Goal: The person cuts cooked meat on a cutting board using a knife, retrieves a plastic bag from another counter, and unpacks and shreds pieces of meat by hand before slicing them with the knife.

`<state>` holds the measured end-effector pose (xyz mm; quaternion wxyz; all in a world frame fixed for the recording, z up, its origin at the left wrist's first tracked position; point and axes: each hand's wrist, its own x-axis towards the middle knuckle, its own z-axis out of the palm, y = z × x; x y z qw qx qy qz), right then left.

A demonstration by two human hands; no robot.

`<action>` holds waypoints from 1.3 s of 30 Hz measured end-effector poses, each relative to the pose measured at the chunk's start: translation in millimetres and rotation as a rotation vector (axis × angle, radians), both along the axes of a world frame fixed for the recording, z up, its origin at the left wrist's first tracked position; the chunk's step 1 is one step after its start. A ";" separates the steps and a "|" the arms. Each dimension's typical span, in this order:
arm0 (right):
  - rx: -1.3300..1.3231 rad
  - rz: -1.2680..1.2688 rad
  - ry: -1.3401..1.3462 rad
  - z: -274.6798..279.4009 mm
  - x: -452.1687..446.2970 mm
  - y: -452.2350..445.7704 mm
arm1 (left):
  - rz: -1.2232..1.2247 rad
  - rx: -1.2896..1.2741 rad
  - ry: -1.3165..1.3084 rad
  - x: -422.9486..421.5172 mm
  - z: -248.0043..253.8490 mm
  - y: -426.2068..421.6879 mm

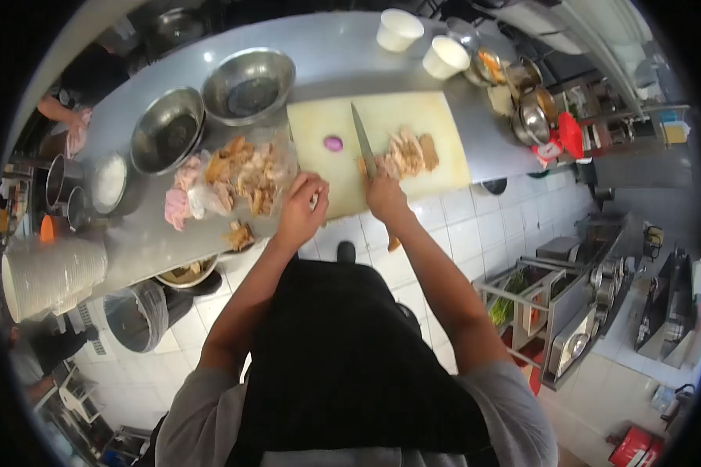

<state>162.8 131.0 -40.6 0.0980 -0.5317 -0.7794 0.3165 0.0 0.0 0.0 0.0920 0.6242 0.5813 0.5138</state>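
My right hand [386, 199] grips the handle of a kitchen knife [364, 140], its long blade pointing away from me over the cutting board [311, 117]. Beside the blade, to the right, lie sliced pieces of cooked meat [407, 152]. A small purple thing [333, 143], perhaps an onion or shallot, sits left of the knife. My left hand [304, 204] is at the board's near left edge with its fingers curled; whatever they may hold is hidden. Next to it, a clear plastic bag [284, 152] lies around or under a heap of browned meat pieces [245, 167].
Two metal bowls [249, 86] stand behind the heap, and white tubs [401, 29] at the back. A red scale [553, 144] and small pots are at the right. Stacked plastic-wrapped containers [51, 276] occupy the left end. Another person's hand [74, 121] shows at the far left.
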 end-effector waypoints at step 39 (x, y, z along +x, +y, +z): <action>0.594 0.449 -0.339 -20.2 271.9 111.3 | 2.286 -0.383 -0.742 371.2 -145.3 -614.2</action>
